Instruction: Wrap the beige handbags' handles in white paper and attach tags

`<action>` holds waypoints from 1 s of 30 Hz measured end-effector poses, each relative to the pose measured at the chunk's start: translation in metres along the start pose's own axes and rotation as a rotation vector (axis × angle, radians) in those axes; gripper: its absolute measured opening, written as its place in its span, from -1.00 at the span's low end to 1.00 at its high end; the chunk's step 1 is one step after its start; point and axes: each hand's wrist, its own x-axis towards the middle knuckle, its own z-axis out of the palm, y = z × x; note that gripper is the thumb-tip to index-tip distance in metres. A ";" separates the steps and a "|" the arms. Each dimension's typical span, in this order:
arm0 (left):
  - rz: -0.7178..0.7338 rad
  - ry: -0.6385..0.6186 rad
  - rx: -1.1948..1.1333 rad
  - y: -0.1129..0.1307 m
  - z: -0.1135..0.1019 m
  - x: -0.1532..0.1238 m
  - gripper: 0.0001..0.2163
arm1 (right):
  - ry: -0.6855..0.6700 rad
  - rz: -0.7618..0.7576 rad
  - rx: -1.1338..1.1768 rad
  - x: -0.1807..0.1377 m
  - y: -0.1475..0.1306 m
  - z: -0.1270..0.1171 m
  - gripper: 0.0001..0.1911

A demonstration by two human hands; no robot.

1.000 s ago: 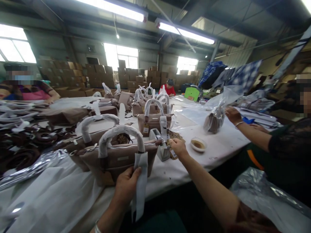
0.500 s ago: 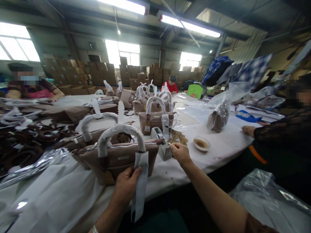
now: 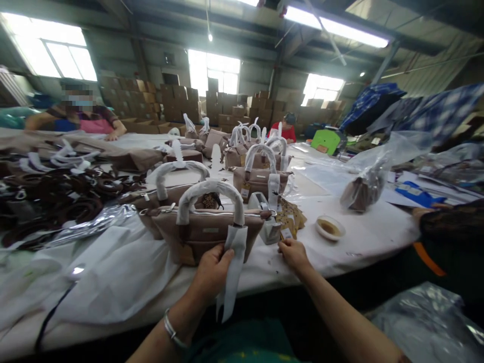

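A taupe handbag [image 3: 204, 237] with a paper-wrapped handle stands upright at the table's front edge. My left hand [image 3: 214, 267] grips its lower front, the thumb beside a white-wrapped strap [image 3: 235, 252] hanging over the bag's face. To the right, my right hand [image 3: 295, 254] has its fingers pinched together just below a pile of brown tags [image 3: 291, 217]. Whatever is in the pinch is too small to make out. Between bag and tags sits a small grey-white device [image 3: 269, 234], partly hidden by the bag. A second handbag [image 3: 145, 199] stands close behind the first.
A white dish [image 3: 330, 228] with brownish contents sits right of the tags. Several wrapped-handle bags stand farther back. Dark brown straps [image 3: 75, 201] lie heaped at left. A plastic-covered bag [image 3: 357, 194] stands at right, near a co-worker's sleeve [image 3: 454, 222]. Other people sit across the table.
The view has swung left, shifting everything rightward in the picture. My right hand has moved from the bag's zipper end down to the near edge of the tag pile. My left hand keeps its grip.
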 end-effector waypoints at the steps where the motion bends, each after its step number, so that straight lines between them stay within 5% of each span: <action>1: 0.009 0.000 0.019 0.001 0.000 -0.001 -0.67 | -0.031 -0.028 -0.002 -0.010 -0.003 -0.002 -0.74; 5: 0.061 0.042 0.087 0.004 0.001 -0.002 -0.72 | -0.310 -0.294 0.011 -0.059 -0.043 0.001 -0.71; 10: 0.103 0.090 0.120 0.004 0.005 -0.006 -0.79 | -0.539 -0.581 -0.040 -0.092 -0.109 0.035 -0.74; 16: 0.177 0.128 0.152 0.002 0.004 -0.010 -0.80 | -0.377 -0.633 -0.264 -0.087 -0.124 0.070 -0.79; 30: 0.303 0.178 0.277 -0.006 0.010 -0.010 -0.81 | -0.174 -0.521 -0.417 -0.085 -0.126 0.081 -0.63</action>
